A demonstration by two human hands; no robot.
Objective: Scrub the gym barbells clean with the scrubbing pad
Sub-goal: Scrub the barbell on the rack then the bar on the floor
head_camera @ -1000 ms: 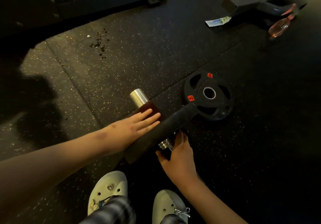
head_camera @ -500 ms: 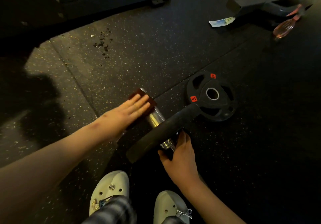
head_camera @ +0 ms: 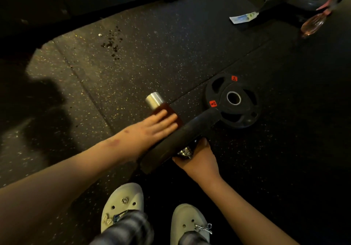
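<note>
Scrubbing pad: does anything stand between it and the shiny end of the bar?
Nothing visible does. The left hand presses the pad onto the bar, and the shiny end lies bare beyond it. The weight plate stands nearer the person.

Reddish-brown scrubbing pad; silver barbell; black weight plate, red labels; black floor speckled yellow-white; cream clogs; possibly plaid trousers.

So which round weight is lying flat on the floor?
The plate with red labels, lying flat with its hole facing up. The other plate stands on edge, mounted on the barbell.
</note>
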